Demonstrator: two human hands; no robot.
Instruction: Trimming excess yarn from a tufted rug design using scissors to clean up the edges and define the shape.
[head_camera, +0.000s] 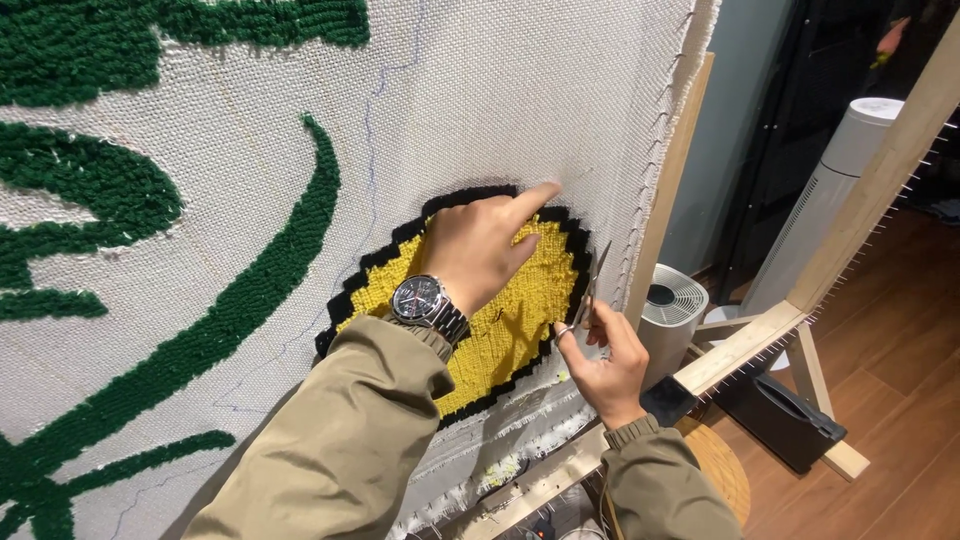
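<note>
Head view looks down along two tan sleeves to a tufting cloth (520, 90) stretched upright on a wooden frame (740, 345), so the work surface stands nearly vertical in front of the person. The left hand (480, 245) lies flat on the yellow tufted patch (500, 335), fingers spread and forefinger reaching up onto the patch's black outline (470, 198); it pinches nothing, it only presses the pile. The right hand (605, 360) sits lower and to the right, its grip threaded through and pressed around the handles of a small pair of scissors (590, 290). The blades look nearly together, though they are thin and hard to read. Their long axis runs steeply up, leaning slightly right, almost parallel to the cloth, with the tips just beside the patch's right border. So the yellow pile lies to the left of the blades, between the two hands, and the right hand is the nearer one to that edge. Green tufted strokes (250, 290) lie well apart, further left.
</note>
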